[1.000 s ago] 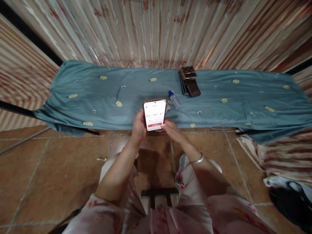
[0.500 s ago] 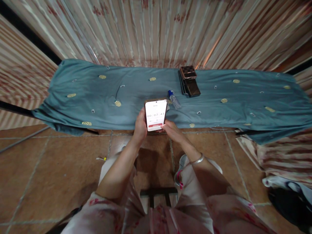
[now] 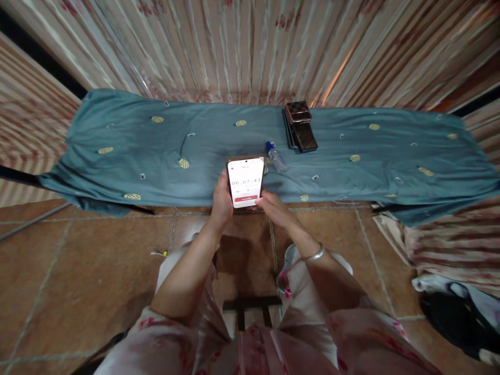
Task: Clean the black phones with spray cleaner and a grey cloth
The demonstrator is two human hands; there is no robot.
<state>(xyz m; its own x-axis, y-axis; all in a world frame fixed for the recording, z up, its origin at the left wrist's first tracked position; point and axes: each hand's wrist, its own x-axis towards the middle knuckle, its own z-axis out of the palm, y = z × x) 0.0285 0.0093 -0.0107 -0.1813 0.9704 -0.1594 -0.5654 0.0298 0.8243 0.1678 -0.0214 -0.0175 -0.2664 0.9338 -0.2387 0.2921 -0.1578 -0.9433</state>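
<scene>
A phone with a lit white screen reading 00:07:43 is held upright between both hands, over the near edge of the cloth. My left hand is wrapped round its left side. At the lower right corner, my right hand grips the phone, its thumb on the screen by a red bar. Just beyond and to the right lies a clear bottle with a blue cap. A dark brown folding stand with a checkered top part sits farther back on the cloth.
The long table bears a teal cloth with yellow patterns. Striped curtains hang behind and at both sides. Black poles stand at left and right. Below are a tiled floor and a dark bar between my feet. A black item lies at lower right.
The whole view has shifted slightly, so the table and hands appear a little farther left and higher. Both hands keep the same hold on the phone.
</scene>
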